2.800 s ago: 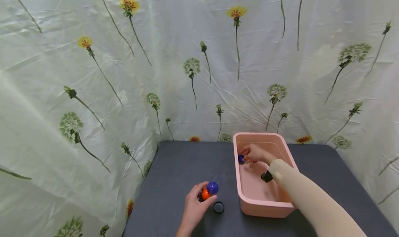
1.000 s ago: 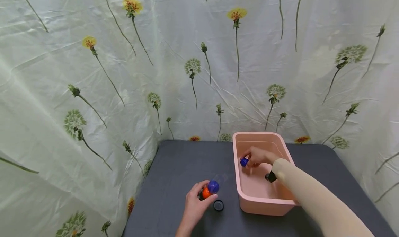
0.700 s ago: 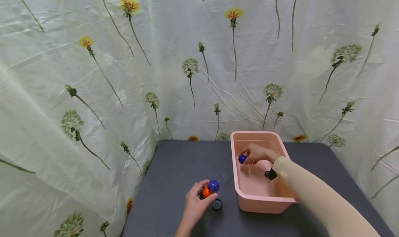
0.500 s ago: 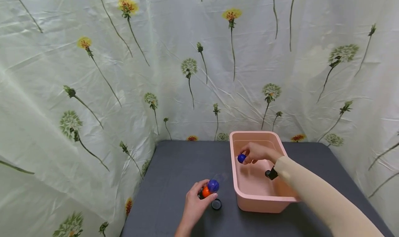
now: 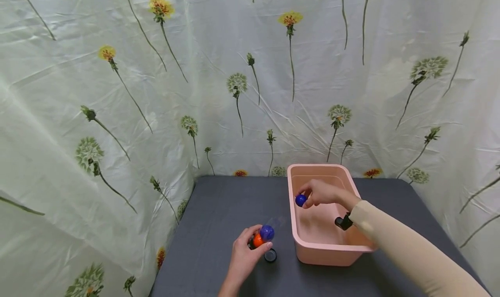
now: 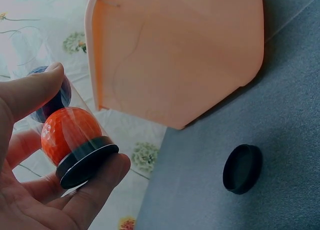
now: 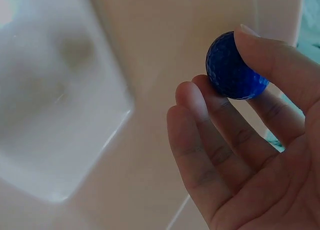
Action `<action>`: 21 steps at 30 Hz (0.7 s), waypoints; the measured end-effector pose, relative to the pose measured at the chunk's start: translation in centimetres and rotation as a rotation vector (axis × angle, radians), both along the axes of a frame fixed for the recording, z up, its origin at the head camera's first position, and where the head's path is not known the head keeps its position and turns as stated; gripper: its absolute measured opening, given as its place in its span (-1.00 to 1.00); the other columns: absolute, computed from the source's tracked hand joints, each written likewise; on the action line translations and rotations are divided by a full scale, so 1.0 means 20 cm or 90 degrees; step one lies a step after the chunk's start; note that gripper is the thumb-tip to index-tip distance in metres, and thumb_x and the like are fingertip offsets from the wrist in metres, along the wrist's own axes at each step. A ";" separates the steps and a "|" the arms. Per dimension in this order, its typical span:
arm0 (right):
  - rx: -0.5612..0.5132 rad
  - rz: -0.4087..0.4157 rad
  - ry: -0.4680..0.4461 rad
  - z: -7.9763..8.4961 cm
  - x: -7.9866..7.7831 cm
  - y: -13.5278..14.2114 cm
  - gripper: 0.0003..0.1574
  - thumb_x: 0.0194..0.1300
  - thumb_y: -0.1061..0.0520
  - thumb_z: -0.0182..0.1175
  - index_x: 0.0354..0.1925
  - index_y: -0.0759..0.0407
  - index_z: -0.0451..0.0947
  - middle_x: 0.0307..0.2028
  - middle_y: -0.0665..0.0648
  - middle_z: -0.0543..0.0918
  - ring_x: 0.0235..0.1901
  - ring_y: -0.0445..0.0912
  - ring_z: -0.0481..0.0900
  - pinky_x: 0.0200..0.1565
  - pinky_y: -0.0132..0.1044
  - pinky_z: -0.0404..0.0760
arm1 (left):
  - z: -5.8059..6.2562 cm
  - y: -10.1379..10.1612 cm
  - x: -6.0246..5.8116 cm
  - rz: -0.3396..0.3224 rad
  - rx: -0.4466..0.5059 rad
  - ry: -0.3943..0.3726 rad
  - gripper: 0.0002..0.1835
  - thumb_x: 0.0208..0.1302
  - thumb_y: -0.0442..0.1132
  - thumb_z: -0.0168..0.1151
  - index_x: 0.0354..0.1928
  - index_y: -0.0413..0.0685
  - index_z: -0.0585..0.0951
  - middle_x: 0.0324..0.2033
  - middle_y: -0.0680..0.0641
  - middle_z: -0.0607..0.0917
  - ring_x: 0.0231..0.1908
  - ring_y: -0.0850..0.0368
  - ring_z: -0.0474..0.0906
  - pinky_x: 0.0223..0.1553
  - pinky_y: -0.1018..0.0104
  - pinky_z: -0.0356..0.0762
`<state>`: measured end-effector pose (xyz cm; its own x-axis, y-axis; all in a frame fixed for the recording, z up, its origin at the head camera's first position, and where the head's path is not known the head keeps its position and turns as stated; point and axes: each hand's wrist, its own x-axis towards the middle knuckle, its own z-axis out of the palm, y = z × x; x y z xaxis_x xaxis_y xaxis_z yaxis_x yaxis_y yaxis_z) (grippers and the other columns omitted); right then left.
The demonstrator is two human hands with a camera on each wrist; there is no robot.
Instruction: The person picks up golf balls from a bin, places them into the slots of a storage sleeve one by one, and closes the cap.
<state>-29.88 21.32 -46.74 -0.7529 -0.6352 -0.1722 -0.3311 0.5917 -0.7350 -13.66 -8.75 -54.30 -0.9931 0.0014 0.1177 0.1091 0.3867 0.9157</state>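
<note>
My left hand grips a clear plastic tube with a black cap on its lower end. Inside the tube an orange golf ball lies nearest that cap, and a blue golf ball follows it; the tube's far end tilts up towards the bin. Over the left side of the pink bin, my right hand pinches another blue golf ball between thumb and fingers. A loose black cap rests on the table just right of my left hand.
The bin stands on the dark grey table, right of the middle. A floral curtain hangs behind and along the sides. At my right wrist sits a small black camera.
My right hand has lifted the blue golf ball from the bin's left side and shifted slightly left with it. My left hand keeps holding the tube in nearly the same place.
</note>
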 end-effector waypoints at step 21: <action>-0.099 -0.048 0.049 0.11 0.21 0.00 -0.45 0.26 0.24 0.40 0.21 0.21 0.55 -0.04 0.14 0.69 -0.15 0.04 0.67 -0.20 -0.21 0.68 | -0.01 0.03 0.00 0.009 0.011 -0.026 -0.45 0.03 0.09 0.58 0.09 0.19 0.67 -0.13 0.09 0.63 -0.10 0.10 0.54 -0.07 0.15 0.60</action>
<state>-25.70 21.31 -44.56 -0.8068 -0.5906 -0.0159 -0.3489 0.4980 -0.7939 -13.58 -8.09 -54.43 -0.9970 -0.0144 0.0764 0.0655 0.3725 0.9257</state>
